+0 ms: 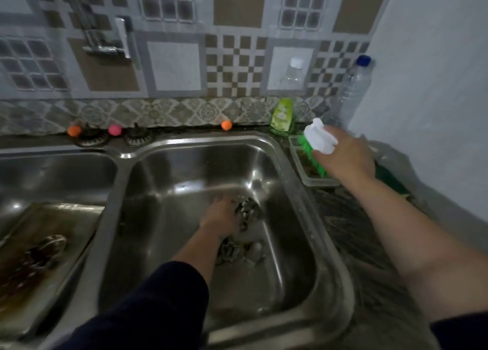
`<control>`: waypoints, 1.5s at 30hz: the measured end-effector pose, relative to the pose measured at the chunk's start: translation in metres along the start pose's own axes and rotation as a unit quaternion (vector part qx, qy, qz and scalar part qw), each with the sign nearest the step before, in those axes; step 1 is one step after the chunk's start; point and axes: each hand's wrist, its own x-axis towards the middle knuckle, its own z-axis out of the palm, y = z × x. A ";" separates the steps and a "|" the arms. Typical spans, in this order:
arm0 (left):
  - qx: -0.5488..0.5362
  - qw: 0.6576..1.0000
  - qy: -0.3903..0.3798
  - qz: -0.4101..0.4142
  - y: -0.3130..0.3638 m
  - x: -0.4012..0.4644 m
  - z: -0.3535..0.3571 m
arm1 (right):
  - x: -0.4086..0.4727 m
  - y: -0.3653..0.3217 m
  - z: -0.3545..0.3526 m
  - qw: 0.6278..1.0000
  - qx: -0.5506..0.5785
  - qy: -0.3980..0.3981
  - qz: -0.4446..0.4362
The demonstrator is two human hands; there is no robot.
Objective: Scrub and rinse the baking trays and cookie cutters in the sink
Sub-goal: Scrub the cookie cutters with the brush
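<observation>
My left hand [220,213] reaches down into the right sink basin [184,164] and grips a metal cookie cutter [249,209]. More cookie cutters [237,250] lie on the basin floor just below that hand. A greasy, brown-stained baking tray [47,257] leans in the left basin. My right hand [346,157] holds a scrub brush [317,143] with a white handle and green bristles, over a clear plastic dish [314,182] on the counter right of the sink.
A green dish soap bottle [282,117] stands behind the sink, with two clear plastic bottles [351,90] near the right wall. The tap [105,46] is mounted on the tiled wall at upper left. Small orange and pink balls [115,130] sit along the back ledge.
</observation>
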 end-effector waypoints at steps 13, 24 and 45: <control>0.092 0.993 -0.071 -0.029 0.024 0.064 0.065 | 0.046 0.027 0.051 0.993 -0.059 -0.098 -0.025; 0.135 0.986 -0.056 -0.079 -0.010 0.031 0.054 | 0.036 0.028 0.058 0.994 -0.067 -0.082 -0.014; 0.003 0.984 0.169 0.058 -0.040 -0.052 -0.106 | -0.100 -0.110 0.063 0.982 0.010 -0.123 -0.146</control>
